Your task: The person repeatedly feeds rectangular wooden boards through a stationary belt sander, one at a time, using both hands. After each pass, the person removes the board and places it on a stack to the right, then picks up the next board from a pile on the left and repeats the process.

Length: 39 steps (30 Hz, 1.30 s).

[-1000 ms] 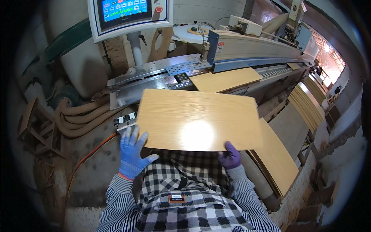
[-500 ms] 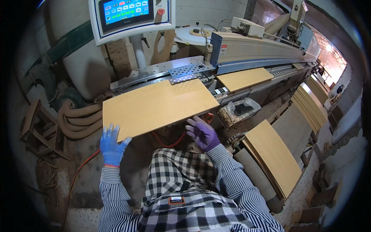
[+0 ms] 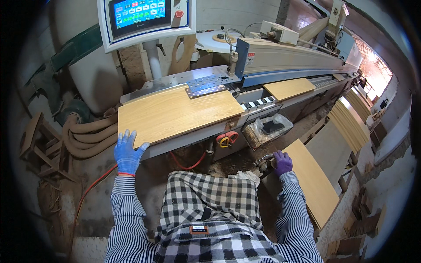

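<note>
Single head view, looking steeply down, workbench (image 3: 175, 115) close.

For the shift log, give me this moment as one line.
left hand: flat on near edge of wooden panel | panel: lying on machine table | right hand: on panel stack at right

Control screen (image 3: 139, 14) top centre-left: white frame, blue display, coloured icons. Small red label (image 3: 250, 55) on machine housing.

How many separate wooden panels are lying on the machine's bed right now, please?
2: a large panel at the near end, its near edge under the left hand, and a smaller panel farther along the feed track. Others may be hidden inside the machine.
</note>
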{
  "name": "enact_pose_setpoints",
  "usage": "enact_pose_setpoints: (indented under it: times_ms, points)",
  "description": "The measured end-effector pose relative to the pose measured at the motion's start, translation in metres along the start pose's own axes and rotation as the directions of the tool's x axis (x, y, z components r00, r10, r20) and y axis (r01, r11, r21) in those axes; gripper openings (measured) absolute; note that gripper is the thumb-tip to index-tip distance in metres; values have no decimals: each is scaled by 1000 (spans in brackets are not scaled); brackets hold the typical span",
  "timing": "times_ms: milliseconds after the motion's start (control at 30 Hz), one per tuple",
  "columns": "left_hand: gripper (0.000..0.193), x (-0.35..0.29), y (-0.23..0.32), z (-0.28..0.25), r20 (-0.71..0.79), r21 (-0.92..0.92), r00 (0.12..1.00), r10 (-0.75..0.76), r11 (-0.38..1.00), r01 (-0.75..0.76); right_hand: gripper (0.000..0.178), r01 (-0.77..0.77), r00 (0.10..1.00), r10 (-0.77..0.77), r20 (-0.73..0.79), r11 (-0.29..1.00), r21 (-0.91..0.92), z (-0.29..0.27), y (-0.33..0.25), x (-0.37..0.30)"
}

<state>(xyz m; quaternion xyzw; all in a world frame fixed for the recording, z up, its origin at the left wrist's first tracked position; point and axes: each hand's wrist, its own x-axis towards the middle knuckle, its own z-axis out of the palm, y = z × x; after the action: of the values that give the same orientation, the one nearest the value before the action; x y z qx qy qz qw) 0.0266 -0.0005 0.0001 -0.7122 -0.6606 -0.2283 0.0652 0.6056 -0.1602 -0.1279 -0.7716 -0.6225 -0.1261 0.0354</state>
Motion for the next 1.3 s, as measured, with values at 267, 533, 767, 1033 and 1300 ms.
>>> enact_pose_setpoints:
  times_ms: [267,533,767,1033,1300]
  points:
    - [68,-2,-1,1,-35,-26,999,26,999,-27,50,-73,988,78,-131,996,43,7,-20,-42]
    - [69,-3,-4,3,-54,-16,998,19,1000,-20,20,-95,901,253,-352,907,410,-39,-65,-115]
    - [68,-2,-6,1,-46,-35,998,42,998,-44,49,176,458,567,684,-813,556,43,42,-229]
    - [63,-2,-27,-4,-1,-141,998,66,988,-65,62,121,18,840,543,-541,833,76,54,-245]
    - [57,-20,-62,0,-48,-350,997,-68,936,47,39,133,-67,853,518,-507,851,64,31,-227]
